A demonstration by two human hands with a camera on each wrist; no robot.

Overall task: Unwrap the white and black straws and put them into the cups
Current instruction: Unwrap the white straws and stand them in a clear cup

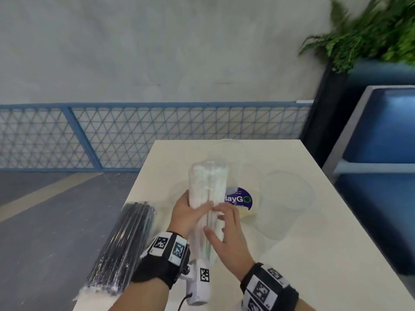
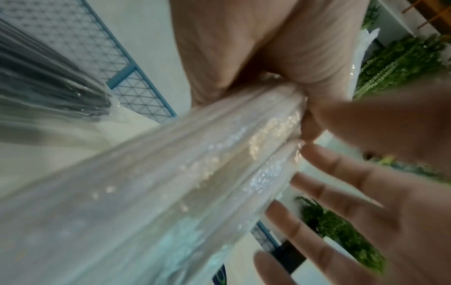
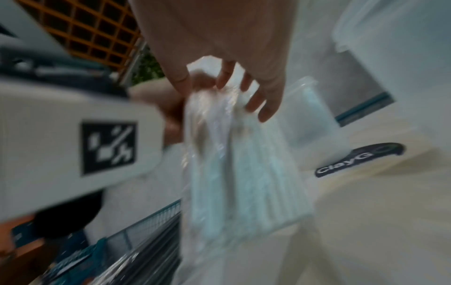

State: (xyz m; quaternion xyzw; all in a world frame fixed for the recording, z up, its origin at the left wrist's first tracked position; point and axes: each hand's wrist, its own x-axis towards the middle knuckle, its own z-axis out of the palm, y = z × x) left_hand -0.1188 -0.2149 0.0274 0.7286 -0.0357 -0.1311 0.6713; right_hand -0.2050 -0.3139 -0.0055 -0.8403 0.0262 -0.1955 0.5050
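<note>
On the left edge of the table (image 1: 303, 254) a wrapped pack of black straws (image 1: 122, 245) lies flat. Just to its right, the left hand (image 1: 187, 213) curls its fingers round a wrapped pack of white straws (image 1: 208, 187), held tilted above the table's middle. The right hand (image 1: 226, 234) touches the wrapping with spread, nearly straight fingers (image 2: 324, 190). Clear cups (image 1: 289, 205) stand behind and to the right.

Dark round sticker (image 1: 240, 199) (image 3: 358, 160) on clear cup: "ClayGo"; smaller print unreadable.
</note>
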